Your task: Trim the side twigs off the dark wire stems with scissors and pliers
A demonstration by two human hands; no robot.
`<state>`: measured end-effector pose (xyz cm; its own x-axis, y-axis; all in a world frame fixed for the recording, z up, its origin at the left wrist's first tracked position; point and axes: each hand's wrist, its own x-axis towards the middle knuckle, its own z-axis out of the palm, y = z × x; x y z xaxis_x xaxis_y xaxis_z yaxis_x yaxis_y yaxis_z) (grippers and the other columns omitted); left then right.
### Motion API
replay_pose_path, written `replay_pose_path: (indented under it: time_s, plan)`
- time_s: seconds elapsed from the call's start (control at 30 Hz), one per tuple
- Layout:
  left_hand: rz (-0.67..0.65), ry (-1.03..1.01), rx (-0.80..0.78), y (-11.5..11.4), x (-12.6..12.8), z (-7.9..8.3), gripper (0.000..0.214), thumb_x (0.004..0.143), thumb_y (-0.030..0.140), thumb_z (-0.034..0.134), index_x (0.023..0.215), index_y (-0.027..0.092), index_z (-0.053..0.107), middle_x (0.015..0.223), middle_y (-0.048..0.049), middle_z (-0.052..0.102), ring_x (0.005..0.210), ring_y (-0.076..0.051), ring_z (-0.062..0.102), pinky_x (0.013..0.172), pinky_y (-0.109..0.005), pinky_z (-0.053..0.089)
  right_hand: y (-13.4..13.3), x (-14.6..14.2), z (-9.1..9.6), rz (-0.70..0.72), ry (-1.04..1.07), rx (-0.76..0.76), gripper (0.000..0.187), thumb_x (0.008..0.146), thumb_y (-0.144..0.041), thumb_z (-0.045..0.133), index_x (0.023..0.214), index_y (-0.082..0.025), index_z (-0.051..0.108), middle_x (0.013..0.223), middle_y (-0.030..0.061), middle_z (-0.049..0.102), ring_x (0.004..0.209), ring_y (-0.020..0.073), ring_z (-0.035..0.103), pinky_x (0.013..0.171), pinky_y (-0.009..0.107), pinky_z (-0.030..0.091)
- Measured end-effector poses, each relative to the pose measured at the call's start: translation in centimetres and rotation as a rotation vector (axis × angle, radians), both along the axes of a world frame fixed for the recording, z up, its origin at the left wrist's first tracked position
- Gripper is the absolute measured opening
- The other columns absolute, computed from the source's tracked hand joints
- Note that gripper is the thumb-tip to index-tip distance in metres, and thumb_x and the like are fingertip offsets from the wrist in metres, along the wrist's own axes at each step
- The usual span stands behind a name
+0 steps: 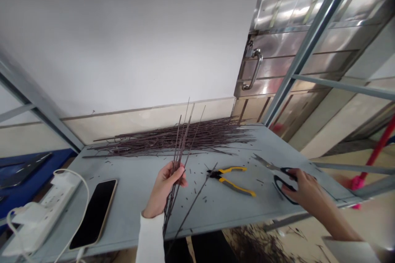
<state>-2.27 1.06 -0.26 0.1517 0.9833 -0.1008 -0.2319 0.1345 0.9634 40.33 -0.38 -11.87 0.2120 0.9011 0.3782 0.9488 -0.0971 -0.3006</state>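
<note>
My left hand [169,185] is closed round a small bunch of thin dark twigs [183,141], which stick up above the fist and trail down past the wrist. On the right, my right hand [304,189] grips the dark handles of a pair of scissors [268,164], its blades pointing left and low over the tabletop. Pliers [231,178] with yellow and grey handles lie between the two hands, handles spread. A single twig [197,194] slants across beside the pliers' jaws. Behind, along the wall, lies a long pile of dark twigs [173,137].
A phone [94,213] and a white power strip [46,213] with cables take up the left of the grey table [129,197]. Metal frame posts [311,45] rise at the sides. Twig scraps [256,246] litter the floor below the front edge.
</note>
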Motion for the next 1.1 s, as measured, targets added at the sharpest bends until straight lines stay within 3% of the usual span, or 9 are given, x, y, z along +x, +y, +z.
replay_pose_path:
  time_s: [0.2,0.37,0.53,0.8,0.93,1.1]
  plan:
    - [0.069,-0.035,0.017,0.0,0.4,0.3,0.03,0.068,0.04,0.073,0.078,0.015,0.059,0.061,0.004,0.056,0.044,-0.005,0.045,0.043,-0.018,0.033,-1.6,-3.3,4.0,-0.084,0.119,0.109,0.045,0.067,-0.065,0.042,0.088,-0.025,0.043,0.075,0.0133,0.061,0.073,0.0301,0.061,0.064,0.042,0.048]
    - [0.106,-0.061,0.032,0.0,0.4,0.4,0.027,0.068,0.038,0.073,0.077,0.016,0.06,0.062,0.0046,0.054,0.044,-0.004,0.041,0.041,-0.018,0.029,-2.6,-7.3,5.3,-0.065,0.314,0.078,0.054,0.063,-0.072,0.048,0.089,-0.024,0.046,0.078,0.0086,0.061,0.063,0.0221,0.061,0.056,0.034,0.049]
    - [0.156,-0.025,0.032,-0.1,0.1,0.8,0.03,0.065,0.04,0.074,0.069,0.014,0.06,0.063,0.0023,0.057,0.043,-0.003,0.038,0.04,-0.019,0.028,-4.3,-11.6,5.2,0.074,0.379,0.024,0.046,0.066,-0.065,0.056,0.086,-0.023,0.051,0.066,0.0024,0.06,0.051,0.016,0.053,0.048,0.027,0.044]
    - [0.191,-0.014,0.047,-0.1,0.1,0.9,0.03,0.067,0.04,0.073,0.069,0.013,0.061,0.066,0.0004,0.061,0.043,-0.003,0.038,0.04,-0.019,0.027,-6.7,-18.5,3.0,0.256,0.453,-0.016,0.033,0.073,-0.046,0.061,0.095,-0.023,0.053,0.076,0.0029,0.062,0.057,0.0145,0.054,0.053,0.024,0.048]
    - [0.18,-0.009,0.045,-0.2,0.0,1.0,0.03,0.066,0.04,0.073,0.069,0.014,0.06,0.067,0.0,0.062,0.043,-0.004,0.039,0.04,-0.019,0.028,-7.0,-20.4,2.6,0.281,0.486,-0.045,0.031,0.073,-0.045,0.062,0.095,-0.024,0.054,0.079,0.0037,0.063,0.057,0.0149,0.054,0.053,0.025,0.049]
    - [0.152,-0.027,0.033,-0.2,0.0,0.8,0.029,0.065,0.039,0.074,0.072,0.014,0.062,0.067,0.0004,0.063,0.043,-0.003,0.039,0.04,-0.018,0.028,-6.5,-20.7,3.6,0.259,0.554,0.019,0.032,0.073,-0.049,0.061,0.09,-0.023,0.054,0.072,0.0035,0.062,0.056,0.0156,0.055,0.053,0.026,0.049]
